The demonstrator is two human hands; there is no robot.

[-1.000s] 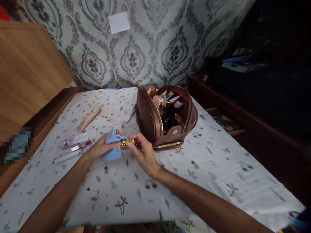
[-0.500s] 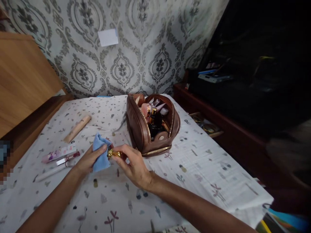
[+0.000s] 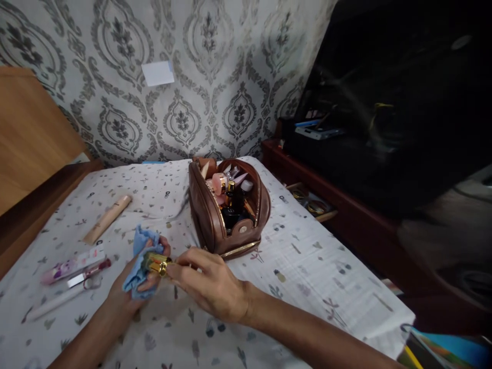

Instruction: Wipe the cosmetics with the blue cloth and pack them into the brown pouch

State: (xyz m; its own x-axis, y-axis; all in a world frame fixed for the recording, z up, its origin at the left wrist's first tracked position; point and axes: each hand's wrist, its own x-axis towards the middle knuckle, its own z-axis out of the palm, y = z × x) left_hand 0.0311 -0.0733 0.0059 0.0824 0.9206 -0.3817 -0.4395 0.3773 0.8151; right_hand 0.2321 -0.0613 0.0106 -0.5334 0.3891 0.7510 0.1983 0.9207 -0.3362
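Observation:
My left hand [image 3: 128,294] is closed around a light blue cloth [image 3: 139,262] that wraps one end of a small gold tube [image 3: 156,264]. My right hand [image 3: 209,284] pinches the other end of that gold tube with its fingertips. Both hands hover just above the patterned white sheet [image 3: 315,266], in front of an open brown leather cosmetic bag [image 3: 209,218] filled with bottles and tubes.
To the left on the sheet lie a beige tube [image 3: 107,219], a pink printed tube [image 3: 71,264], a red-tipped lip gloss [image 3: 88,272] and a white stick [image 3: 54,305]. A wooden headboard stands at the left, dark wooden furniture at the right, patterned wallpaper behind.
The view has swung right and down. My hands have come nearer and lower with the gold tube, and the cloth now wraps further around its end.

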